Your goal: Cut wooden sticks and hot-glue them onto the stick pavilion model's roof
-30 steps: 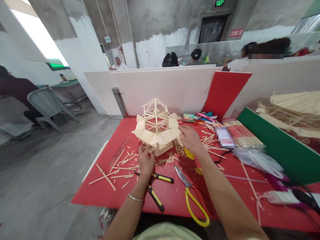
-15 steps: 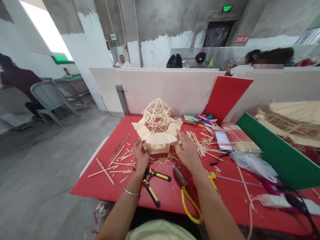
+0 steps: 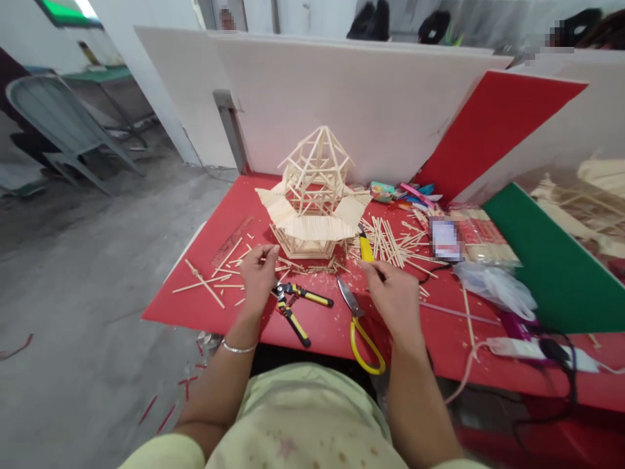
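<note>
Your stick model [image 3: 319,228] rests on its own base on the red table [image 3: 336,335], beyond and between your hands, and seems to need no bracing. Your left hand [image 3: 258,277] and right hand [image 3: 394,296] are both off it, fingers curled; whether either pinches something small, you cannot tell here. The pliers [image 3: 305,294] and scissors [image 3: 357,315] lie with handles towards you, probably for quick reach. Loose sticks [image 3: 385,242] lie beside the model, perhaps for the same reason.

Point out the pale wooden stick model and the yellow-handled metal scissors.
Pale wooden stick model [image 3: 319,227], head view: front slatted panel.
Yellow-handled metal scissors [image 3: 357,310], head view: base of the blades.
</note>
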### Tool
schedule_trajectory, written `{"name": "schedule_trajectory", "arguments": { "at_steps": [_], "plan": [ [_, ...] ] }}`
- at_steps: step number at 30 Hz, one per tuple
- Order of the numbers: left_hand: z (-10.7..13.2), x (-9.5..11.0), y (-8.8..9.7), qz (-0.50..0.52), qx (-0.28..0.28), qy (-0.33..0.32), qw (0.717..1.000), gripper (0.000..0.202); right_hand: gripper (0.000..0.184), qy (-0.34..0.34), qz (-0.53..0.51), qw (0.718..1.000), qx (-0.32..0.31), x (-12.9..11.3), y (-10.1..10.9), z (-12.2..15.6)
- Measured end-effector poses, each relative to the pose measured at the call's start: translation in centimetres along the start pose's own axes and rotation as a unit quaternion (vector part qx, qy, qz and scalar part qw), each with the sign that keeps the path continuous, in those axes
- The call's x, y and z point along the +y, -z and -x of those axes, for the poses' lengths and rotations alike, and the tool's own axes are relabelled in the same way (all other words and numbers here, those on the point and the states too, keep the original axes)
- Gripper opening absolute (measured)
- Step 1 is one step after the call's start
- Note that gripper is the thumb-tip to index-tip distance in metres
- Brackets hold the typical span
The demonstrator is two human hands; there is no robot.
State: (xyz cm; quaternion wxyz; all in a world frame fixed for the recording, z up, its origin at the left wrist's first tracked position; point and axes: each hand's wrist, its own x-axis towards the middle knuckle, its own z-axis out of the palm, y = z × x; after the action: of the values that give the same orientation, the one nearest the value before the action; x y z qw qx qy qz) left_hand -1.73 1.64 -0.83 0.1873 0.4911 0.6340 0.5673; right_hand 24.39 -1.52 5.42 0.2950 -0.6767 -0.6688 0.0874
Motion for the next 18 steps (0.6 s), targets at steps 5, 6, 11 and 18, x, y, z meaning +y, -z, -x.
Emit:
{"name": "schedule_trajectory", "arguments": {
  "at_steps": [5,6,11,18],
  "plan": [
    [-0.5,-0.3,1.2,-0.051,-0.025,-0.036,0.998,0.015,0.021,0.073,0.023,0.987,-0.139,-1.9,-2.2,0.2],
    [-0.8,-0.6,1.5,-0.061,-0.018,-0.039,0.997,0.014,0.02,0.083,0.026,0.984,-0.157,-2.3,-2.8,0.2],
    [-1.8,-3.0,2.7,-0.088,-0.001,-0.012,0.996,0.018,0.024,0.128,0.106,0.962,-0.217,-5.1,-6.3,-0.8],
    [-1.9,-4.1,4.0,-0.082,-0.007,0.024,0.996,0.02,0.031,0.151,0.177,0.947,-0.219,-8.7,-12.3,-2.4]
  ]
}}
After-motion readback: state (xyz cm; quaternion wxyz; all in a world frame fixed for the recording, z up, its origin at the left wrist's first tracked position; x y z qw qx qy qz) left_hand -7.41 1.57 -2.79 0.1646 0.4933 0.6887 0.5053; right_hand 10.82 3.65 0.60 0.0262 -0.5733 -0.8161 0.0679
